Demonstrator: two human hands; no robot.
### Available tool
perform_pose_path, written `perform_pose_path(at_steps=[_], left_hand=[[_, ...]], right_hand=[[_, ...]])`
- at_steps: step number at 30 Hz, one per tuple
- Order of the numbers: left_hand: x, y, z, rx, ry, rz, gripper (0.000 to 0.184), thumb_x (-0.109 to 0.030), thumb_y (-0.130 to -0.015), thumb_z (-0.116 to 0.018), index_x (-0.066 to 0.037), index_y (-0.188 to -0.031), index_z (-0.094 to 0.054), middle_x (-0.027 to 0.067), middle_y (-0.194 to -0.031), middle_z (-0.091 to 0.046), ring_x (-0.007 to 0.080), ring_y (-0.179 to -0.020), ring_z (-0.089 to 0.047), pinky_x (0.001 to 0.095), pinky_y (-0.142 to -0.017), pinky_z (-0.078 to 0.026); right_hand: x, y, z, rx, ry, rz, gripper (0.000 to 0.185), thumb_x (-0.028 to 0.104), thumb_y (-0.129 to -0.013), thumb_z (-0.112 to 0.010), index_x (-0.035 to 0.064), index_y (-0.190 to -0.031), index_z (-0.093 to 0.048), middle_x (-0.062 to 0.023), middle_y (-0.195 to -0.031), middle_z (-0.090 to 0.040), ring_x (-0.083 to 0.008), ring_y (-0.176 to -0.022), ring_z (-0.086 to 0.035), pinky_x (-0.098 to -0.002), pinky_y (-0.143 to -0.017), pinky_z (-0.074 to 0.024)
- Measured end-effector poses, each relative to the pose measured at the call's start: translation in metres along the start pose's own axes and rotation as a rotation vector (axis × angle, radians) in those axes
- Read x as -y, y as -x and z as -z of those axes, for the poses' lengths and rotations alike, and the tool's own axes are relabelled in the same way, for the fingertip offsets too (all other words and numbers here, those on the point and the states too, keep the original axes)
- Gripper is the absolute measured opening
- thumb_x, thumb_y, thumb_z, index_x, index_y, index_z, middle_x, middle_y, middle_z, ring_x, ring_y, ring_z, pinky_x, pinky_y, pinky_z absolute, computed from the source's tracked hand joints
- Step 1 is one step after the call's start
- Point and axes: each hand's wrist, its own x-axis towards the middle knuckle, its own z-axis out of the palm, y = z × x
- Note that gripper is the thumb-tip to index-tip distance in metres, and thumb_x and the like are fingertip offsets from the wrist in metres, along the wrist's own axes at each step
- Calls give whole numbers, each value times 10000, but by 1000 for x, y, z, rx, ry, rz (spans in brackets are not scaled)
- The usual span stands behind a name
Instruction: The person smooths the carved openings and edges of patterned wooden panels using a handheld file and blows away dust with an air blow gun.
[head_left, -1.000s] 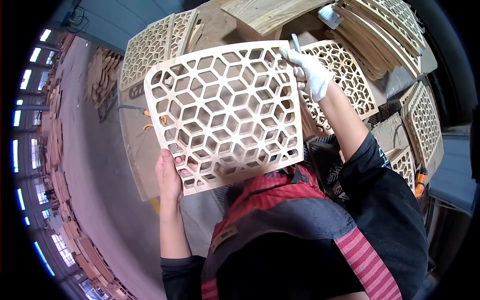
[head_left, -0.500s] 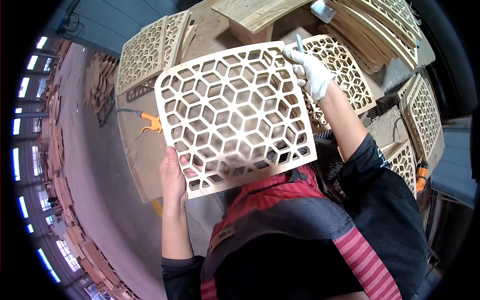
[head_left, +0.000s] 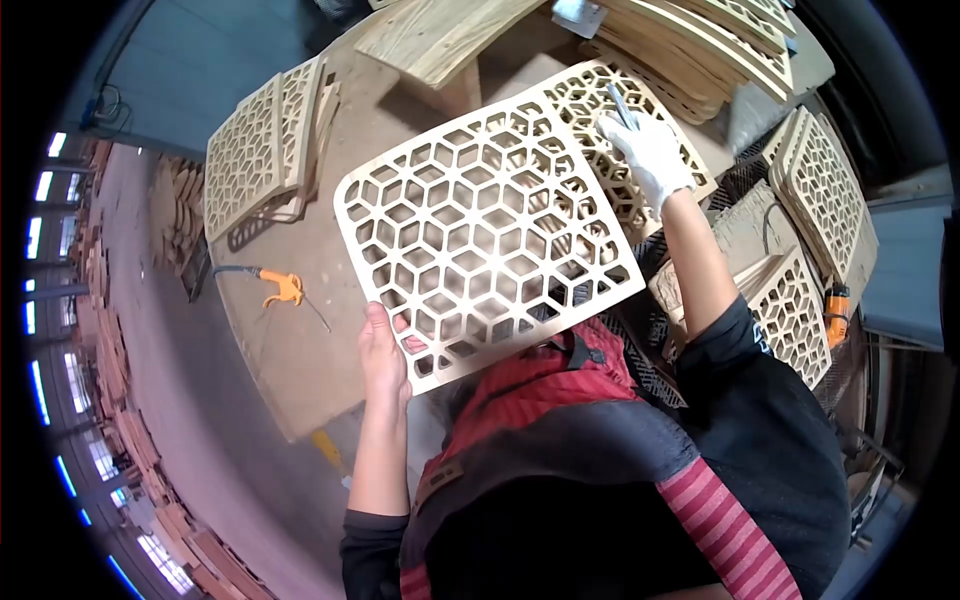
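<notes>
My bare left hand point(head_left: 385, 350) grips the lower left corner of a lattice wood panel point(head_left: 497, 262), with the thumb on top and fingertips showing through the cutouts. The panel is tilted in front of my apron. My right hand point(head_left: 648, 155), in a white glove, is closed around a slim grey stick point(head_left: 621, 106) whose exact kind I cannot make out. It is just off the panel's right edge, above a second lattice panel point(head_left: 690, 150) behind. The held panel partly covers that second one.
An orange air blow gun point(head_left: 284, 288) lies on the worktable point(head_left: 290, 370). More lattice panels point(head_left: 255, 150) lean at the left. A plank stand point(head_left: 440, 45), stacked curved boards point(head_left: 665, 65), further panels point(head_left: 825, 195) and an orange tool point(head_left: 837, 315) stand behind and right.
My right hand has come off the held panel's upper right corner and moved slightly right with the grey stick. The panel, still in my left hand, sits a little more turned. The view has shifted.
</notes>
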Motion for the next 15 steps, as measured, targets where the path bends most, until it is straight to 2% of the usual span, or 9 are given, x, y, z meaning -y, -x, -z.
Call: perform_pose_path(at_steps=[1,2,4,6,10,12,13,14,15], left_hand=[[7,-4,-8,-4,-2,0,471,-503,-997,-446,-78,-807,-515,39,-654,-576,112,-516,-574,241,-506,-517],[16,-8,-15,-8,-5,0,469,-500,-999,-446,-77,-809,-516,41,-657,-580,116,-519,-580,243,-514,-523],[32,-19,-28,49,28,3,461,-477,-1011,-439,-59,-829,-516,50,-686,-585,134,-530,-588,261,-523,-533],[45,-29,-46,-4,-12,-14,460,-463,-1018,-433,-46,-838,-511,53,-713,-567,140,-538,-582,273,-522,-535],[57,-38,-78,42,10,-71,441,-454,-1020,-433,-53,-850,-498,32,-723,-539,130,-537,-568,265,-522,-533],[56,-38,-88,50,-34,-84,440,-462,-1017,-434,-56,-863,-504,26,-731,-541,123,-545,-573,258,-521,-533],[56,-38,-94,53,-54,-91,439,-465,-1016,-434,-58,-869,-507,22,-735,-543,119,-549,-576,254,-521,-533],[57,-39,-98,63,-47,-73,439,-467,-1016,-433,-55,-883,-510,20,-740,-543,118,-552,-577,253,-523,-532],[60,-41,-102,70,-40,-55,439,-468,-1015,-432,-53,-897,-513,18,-745,-543,116,-555,-579,251,-524,-532]], right_hand=[[11,12,11,6,-73,-98,368,367,-871,-669,6,-942,-673,-57,-746,-651,-131,-644,-561,-287,-626,-460],[-43,-10,9,-139,17,160,416,386,-875,-656,-7,-1014,-672,-87,-773,-661,-151,-677,-578,-284,-664,-470],[-34,3,34,-38,-19,-33,427,374,-876,-660,-4,-1072,-671,-106,-814,-673,-149,-715,-591,-276,-713,-481],[-64,-4,41,-144,-16,89,409,338,-882,-660,0,-1112,-658,-94,-811,-668,-129,-705,-583,-275,-695,-488],[-32,20,69,-57,-57,-177,416,324,-883,-667,-7,-1133,-643,-117,-819,-670,-110,-689,-590,-268,-624,-494],[-47,20,71,-160,96,34,409,349,-876,-668,-2,-1086,-658,-132,-806,-678,-147,-711,-619,-297,-641,-501],[-52,21,71,-150,-61,-135,444,400,-861,-661,0,-1054,-668,-177,-869,-688,-240,-769,-657,-335,-711,-509],[-66,16,74,-174,181,-62,469,430,-847,-654,2,-1039,-674,-203,-925,-687,-324,-820,-656,-372,-767,-504],[-69,17,77,-180,208,-107,476,438,-843,-653,-1,-1025,-676,-209,-928,-684,-338,-832,-654,-379,-769,-504]])
